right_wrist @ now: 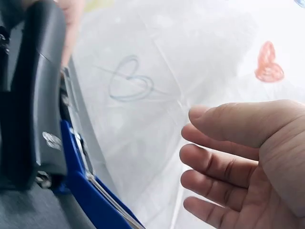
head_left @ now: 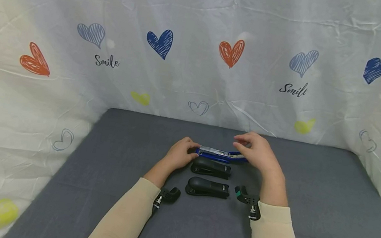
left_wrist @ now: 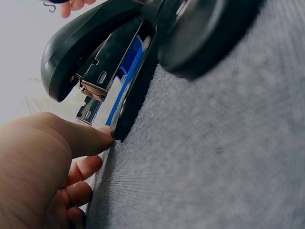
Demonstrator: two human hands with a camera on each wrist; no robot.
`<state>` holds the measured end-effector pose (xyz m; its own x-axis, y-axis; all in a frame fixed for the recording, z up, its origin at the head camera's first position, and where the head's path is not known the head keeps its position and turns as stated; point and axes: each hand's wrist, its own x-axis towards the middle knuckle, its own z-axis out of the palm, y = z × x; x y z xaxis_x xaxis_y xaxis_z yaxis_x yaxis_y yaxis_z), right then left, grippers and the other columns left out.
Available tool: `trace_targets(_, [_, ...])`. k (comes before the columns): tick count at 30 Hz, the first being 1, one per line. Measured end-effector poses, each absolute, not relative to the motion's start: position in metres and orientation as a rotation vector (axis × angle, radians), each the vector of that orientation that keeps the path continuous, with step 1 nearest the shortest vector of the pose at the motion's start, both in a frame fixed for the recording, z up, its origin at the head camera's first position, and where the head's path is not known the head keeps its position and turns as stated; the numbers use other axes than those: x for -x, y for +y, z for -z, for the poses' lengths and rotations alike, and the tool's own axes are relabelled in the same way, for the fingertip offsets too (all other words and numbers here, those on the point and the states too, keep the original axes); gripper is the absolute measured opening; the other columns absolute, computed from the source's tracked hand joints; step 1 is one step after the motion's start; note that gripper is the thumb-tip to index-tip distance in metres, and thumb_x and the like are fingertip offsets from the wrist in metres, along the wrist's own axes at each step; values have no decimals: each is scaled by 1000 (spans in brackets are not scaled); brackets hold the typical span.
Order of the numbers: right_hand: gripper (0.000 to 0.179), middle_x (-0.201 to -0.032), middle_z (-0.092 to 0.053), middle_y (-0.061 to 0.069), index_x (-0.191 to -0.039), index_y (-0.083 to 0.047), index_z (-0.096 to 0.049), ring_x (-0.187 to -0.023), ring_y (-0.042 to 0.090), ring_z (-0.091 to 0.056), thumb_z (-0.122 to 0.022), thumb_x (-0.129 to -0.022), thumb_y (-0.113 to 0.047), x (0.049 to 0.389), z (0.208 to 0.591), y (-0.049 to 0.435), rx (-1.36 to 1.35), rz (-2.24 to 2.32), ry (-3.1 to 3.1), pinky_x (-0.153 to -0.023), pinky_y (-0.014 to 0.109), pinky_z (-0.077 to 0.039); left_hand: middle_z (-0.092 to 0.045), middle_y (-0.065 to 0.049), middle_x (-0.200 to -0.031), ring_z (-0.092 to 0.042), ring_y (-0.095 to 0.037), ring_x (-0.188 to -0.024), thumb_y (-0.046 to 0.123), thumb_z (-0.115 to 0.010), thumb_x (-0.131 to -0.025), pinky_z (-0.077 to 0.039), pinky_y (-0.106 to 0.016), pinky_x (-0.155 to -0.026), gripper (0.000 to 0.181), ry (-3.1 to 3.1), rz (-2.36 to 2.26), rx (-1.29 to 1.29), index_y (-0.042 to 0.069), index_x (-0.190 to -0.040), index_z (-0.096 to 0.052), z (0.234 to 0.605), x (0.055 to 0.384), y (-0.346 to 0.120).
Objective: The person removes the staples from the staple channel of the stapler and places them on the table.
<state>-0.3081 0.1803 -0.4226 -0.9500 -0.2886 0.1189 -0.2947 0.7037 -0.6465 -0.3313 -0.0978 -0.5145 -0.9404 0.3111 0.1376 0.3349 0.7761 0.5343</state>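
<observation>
A blue stapler point(head_left: 213, 156) lies opened out at the back of the dark table, its metal staple channel facing up. My left hand point(head_left: 180, 154) pinches its left end between thumb and fingers. In the left wrist view the thumb reaches the end of the blue base point(left_wrist: 125, 90), partly hidden behind a black stapler point(left_wrist: 81, 40). Over the blue stapler's right end, my right hand point(head_left: 257, 151) is raised with loosely bent fingers and nothing in them. The right wrist view shows its thumb and fingers apart, beside the blue swung-out part point(right_wrist: 93, 198).
Two black staplers lie in front of the blue one, a middle one point(head_left: 209, 167) and a nearer one point(head_left: 206, 188), both lengthwise left to right. A white curtain point(head_left: 180, 91) printed with hearts hangs behind the grey table point(head_left: 201, 231).
</observation>
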Motion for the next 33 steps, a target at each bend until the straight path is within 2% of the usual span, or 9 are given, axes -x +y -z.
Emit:
trace_targets(5, [34, -116, -64, 11, -132, -4, -69, -101, 29, -62, -64, -104, -23, 310, 427, 168, -562, -1090, -2904, -84, 48, -51, -60, -6, -114, -59, -23, -102, 21, -71, -99, -48, -42, -92, 36, -2921, 893, 530, 12, -134, -69, 514, 331, -98])
trace_targets(15, [32, -116, -66, 11, -129, -2, -71, -97, 25, -63, -64, -104, -21, 312, 436, 144, -604, -1054, -3018, -84, 47, -53, -60, -7, -114, -59, -24, -102, 21, -71, -99, -48, -43, -93, 35, -2922, 902, 525, 11, -133, -70, 511, 328, -97])
trace_targets(22, [27, -118, -72, 15, -122, 0, -74, -104, 31, -69, -64, -103, -17, 317, 445, 133, -588, -941, -3095, -89, 48, -54, -61, -7, -114, -59, -24, -103, 21, -71, -99, -48, -43, -93, 35, -2919, 899, 524, 11, -133, -69, 511, 329, -97])
trace_targets(29, [25, -116, -73, 17, -116, 1, -77, -107, 34, -68, -64, -102, -15, 319, 454, 129, -526, -781, -3138, -95, 50, -52, -60, -6, -114, -59, -23, -103, 20, -71, -99, -48, -42, -93, 35, -2916, 903, 538, 11, -133, -69, 513, 330, -98])
trace_targets(33, [23, -113, -74, 15, -114, -2, -78, -95, 29, -68, -63, -103, -16, 319, 458, 127, -487, -764, -3134, -90, 48, -53, -60, -6, -114, -59, -23, -103, 21, -71, -99, -48, -42, -92, 35, -2917, 899, 535, 12, -133, -70, 513, 330, -98])
